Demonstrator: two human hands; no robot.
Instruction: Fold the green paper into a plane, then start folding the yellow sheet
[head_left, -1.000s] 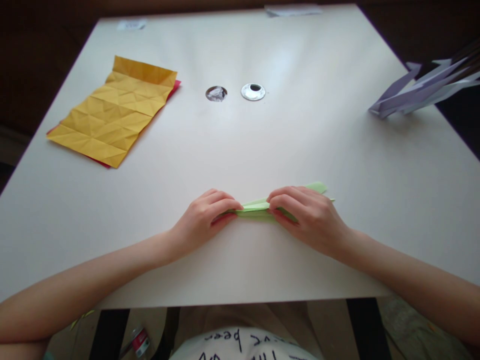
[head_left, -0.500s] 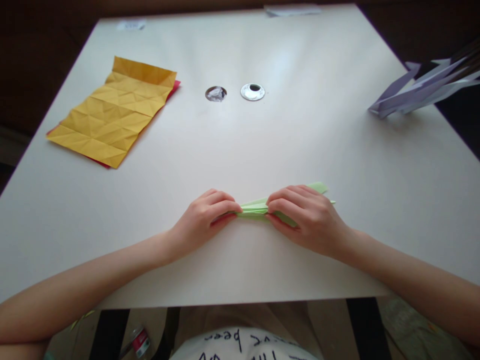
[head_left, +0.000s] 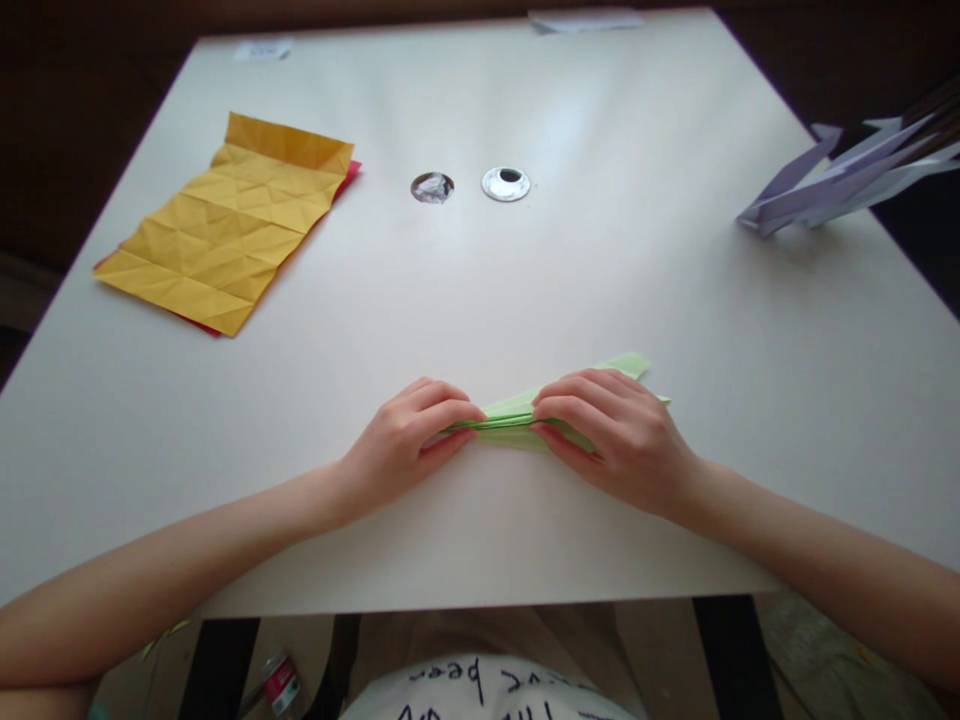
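The green folded paper (head_left: pixel 510 422) is at the table (head_left: pixel 450 300), to the right of the yellow creased sheet (head_left: pixel 217 220) and nearer the person than it. The left hand (head_left: pixel 405 432) has its grip pinching the paper's left end; the right hand (head_left: pixel 626 435) has its grip pinching farther right, with pale flaps jutting past. Under the yellow creased sheet, a red sheet (head_left: pixel 351 176) peeks out. Well to that yellow sheet's right is purple folded paper (head_left: pixel 795 198); 2 round fittings (head_left: pixel 506 184) sit between.
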